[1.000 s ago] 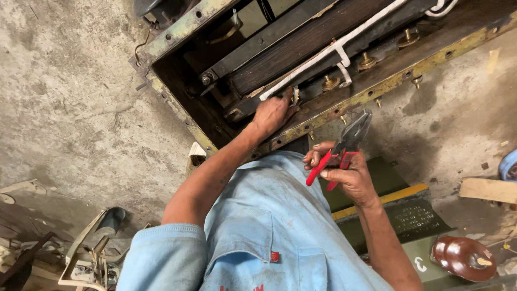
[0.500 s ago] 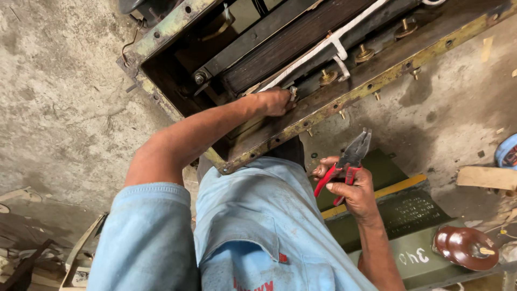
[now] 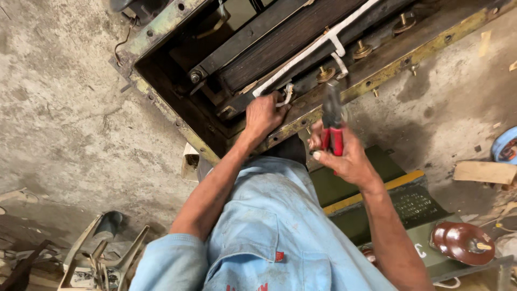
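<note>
Seen from above, near to far: pale blue shirt (image 3: 269,237) at bottom centre, sleeve rolled at the left elbow. Bottom left, bent metal scrap (image 3: 102,258) on grey concrete floor (image 3: 64,108). Bottom right, brown glazed insulator (image 3: 463,242) beside a dark green cover (image 3: 398,205) w/ a yellow stripe. Right hand (image 3: 347,156) closed round red-handled pliers (image 3: 333,124), jaws pointing up toward the frame edge, tip blurred; whether jaws grip anything, can't tell. Left hand (image 3: 264,116) just beside it to the left, fingers curled over the inner edge of the frame (image 3: 377,70), fingertips at the loose end of a white wire (image 3: 318,46); whether pinched or only touched, can't tell. Frame itself a rusty, yellow-green metal rim w/ bolt holes, set aslant across the top of the shot. Inside it, dark laminated core (image 3: 291,37) w/ the white wire running along its top, and brass studs (image 3: 362,50) in a row beside the rim. Far right, wood offcut (image 3: 484,172) and a blue roll (image 3: 506,145), both well apart from the hands.
</note>
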`<state>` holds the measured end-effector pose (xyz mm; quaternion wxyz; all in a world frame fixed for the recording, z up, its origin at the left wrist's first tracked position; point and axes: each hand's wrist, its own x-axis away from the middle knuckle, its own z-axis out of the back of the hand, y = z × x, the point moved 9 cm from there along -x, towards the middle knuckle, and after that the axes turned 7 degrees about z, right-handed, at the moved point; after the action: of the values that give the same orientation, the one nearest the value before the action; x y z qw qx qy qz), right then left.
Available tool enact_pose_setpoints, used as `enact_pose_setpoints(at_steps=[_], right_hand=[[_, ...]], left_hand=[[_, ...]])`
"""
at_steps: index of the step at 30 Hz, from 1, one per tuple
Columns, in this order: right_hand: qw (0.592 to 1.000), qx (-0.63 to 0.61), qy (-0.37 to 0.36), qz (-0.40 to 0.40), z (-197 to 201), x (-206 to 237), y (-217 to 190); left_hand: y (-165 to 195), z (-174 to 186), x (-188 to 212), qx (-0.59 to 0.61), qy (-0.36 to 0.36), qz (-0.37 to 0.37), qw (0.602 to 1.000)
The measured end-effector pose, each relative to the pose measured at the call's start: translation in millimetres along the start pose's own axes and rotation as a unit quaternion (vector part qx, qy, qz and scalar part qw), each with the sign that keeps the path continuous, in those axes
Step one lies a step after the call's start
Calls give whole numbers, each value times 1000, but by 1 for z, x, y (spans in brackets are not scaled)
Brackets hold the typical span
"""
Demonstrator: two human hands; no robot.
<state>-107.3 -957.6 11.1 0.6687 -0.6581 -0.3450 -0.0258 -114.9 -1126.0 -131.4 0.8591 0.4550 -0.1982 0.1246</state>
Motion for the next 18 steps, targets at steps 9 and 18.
enact_pose_setpoints(at_steps=[9, 18], right_hand=[[863, 485, -33, 135, -53, -101, -19], [771, 615, -131, 104, -66, -150, 14]], left_hand=[[-15, 31, 37, 164, -103, -16, 981], [-19, 21, 44, 25, 60, -35, 997]])
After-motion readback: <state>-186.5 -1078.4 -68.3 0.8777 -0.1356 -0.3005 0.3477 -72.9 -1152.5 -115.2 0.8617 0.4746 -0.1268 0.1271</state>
